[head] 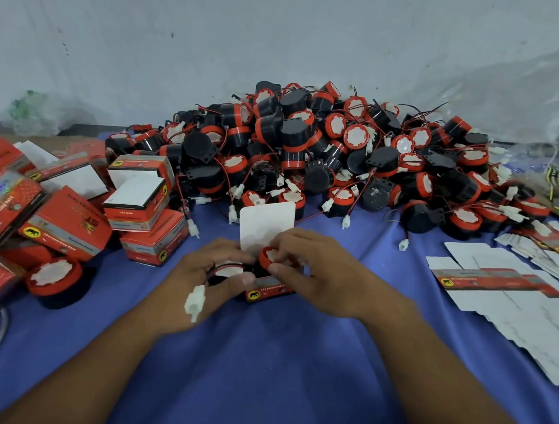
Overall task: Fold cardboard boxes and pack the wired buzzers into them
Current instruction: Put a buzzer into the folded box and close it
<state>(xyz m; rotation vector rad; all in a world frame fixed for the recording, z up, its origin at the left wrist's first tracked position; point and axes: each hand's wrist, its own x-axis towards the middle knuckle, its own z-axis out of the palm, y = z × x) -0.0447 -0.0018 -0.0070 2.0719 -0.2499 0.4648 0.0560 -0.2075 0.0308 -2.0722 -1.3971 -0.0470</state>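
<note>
Red-and-black buzzers [311, 147], red boxes [67, 223], blue cloth [258, 362]

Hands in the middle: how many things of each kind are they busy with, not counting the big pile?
Open cardboard box: 1
Red-capped buzzer: 1
White wire plug: 1
Total: 3
</note>
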